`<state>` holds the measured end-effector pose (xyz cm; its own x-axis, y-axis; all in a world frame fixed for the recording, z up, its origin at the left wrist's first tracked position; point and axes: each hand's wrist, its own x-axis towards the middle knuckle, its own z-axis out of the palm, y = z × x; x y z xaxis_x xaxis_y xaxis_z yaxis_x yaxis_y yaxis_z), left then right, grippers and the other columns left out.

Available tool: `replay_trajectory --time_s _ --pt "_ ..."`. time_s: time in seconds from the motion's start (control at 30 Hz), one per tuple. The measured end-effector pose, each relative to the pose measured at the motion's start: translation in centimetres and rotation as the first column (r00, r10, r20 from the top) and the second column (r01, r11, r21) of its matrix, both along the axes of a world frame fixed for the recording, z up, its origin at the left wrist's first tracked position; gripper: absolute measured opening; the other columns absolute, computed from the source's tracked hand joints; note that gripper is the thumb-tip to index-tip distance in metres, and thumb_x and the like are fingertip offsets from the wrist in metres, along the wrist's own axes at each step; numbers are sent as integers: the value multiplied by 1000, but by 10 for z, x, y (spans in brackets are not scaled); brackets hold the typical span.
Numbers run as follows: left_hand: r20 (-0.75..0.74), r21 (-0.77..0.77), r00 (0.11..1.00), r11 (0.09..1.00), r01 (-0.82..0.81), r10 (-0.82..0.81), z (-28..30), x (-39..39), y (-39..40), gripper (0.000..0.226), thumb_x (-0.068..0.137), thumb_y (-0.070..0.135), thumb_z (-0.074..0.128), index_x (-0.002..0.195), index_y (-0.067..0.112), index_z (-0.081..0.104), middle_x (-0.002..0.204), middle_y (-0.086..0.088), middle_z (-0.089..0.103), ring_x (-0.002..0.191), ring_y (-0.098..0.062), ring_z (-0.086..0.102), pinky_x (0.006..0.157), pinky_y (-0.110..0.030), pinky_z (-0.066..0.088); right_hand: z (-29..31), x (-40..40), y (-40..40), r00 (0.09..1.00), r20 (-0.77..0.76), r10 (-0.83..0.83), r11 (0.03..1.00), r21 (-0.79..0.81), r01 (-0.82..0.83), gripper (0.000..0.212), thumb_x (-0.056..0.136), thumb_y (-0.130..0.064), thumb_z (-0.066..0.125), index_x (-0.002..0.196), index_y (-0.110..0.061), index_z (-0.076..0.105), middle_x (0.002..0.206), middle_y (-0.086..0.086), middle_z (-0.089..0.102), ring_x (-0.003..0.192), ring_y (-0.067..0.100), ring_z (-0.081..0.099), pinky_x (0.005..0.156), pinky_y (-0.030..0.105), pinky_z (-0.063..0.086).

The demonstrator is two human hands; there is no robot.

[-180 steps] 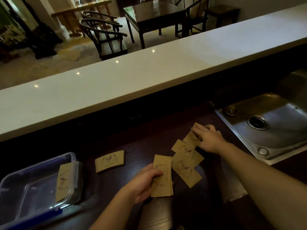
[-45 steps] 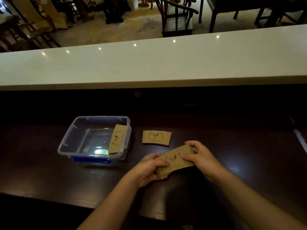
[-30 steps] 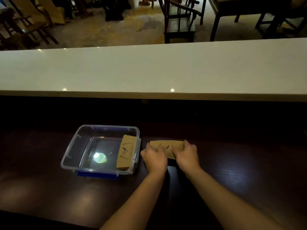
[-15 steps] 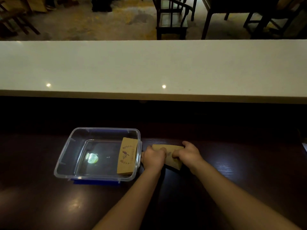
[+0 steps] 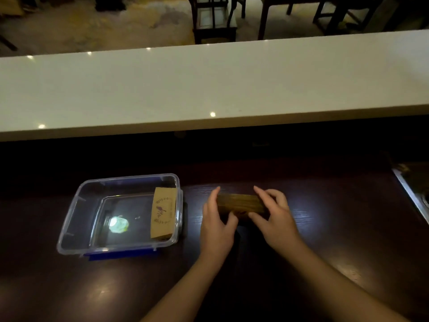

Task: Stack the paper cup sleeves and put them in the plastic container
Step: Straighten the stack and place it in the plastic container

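Note:
A stack of brown paper cup sleeves (image 5: pixel 240 203) stands on its long edge on the dark counter, held between both hands. My left hand (image 5: pixel 217 224) grips its left end and my right hand (image 5: pixel 275 217) grips its right end. To the left sits a clear plastic container (image 5: pixel 69 228) with a blue lid under it. One single sleeve (image 5: pixel 163 212) with a bird print leans against the container's right inner wall.
A long white bar top (image 5: pixel 209 84) runs across behind the dark counter. The edge of a metal sink (image 5: pixel 413 196) shows at the far right. Chairs and tables stand in the room beyond the bar.
The stack has been turned up onto its edge and squared between both hands, a bit further right of the container. The loose sleeve that lay on the counter is now part of the stack.

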<state>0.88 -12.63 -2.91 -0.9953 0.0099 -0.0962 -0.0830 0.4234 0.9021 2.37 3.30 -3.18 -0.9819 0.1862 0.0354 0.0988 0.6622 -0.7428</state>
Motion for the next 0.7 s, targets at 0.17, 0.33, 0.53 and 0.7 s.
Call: replay_trajectory --time_s 0.17,0.33,0.53,0.7 --pt "-73 -124 990 986 109 -119 -16 28 14 53 90 18 55 136 40 40 136 7 35 90 4 55 72 -6 45 -17 35 2 996 -56 -66 995 74 70 60 82 -14 71 138 -20 49 136 11 44 121 22 47 98 31 40" --pt "-56 -176 989 976 126 -138 -28 42 18 54 93 13 51 141 34 37 151 -2 28 119 -16 53 83 -28 54 -34 52 -18 990 93 -109 994 30 106 67 93 -22 54 150 -31 20 160 9 18 140 28 32 103 36 37" --pt "-83 -202 986 971 125 -144 -28 39 17 50 95 16 48 142 32 37 153 -1 28 124 -16 50 85 -25 49 -33 46 -19 988 92 -125 991 -28 128 66 95 -23 51 150 -33 17 161 6 12 136 26 39 93 22 34" --pt "-96 -180 990 980 85 -103 -27 45 20 49 95 14 48 141 29 40 149 -4 31 115 -17 55 82 -29 54 -33 47 -18 992 52 -117 992 -41 119 63 94 -20 52 149 -32 23 160 5 17 136 23 38 96 21 33"
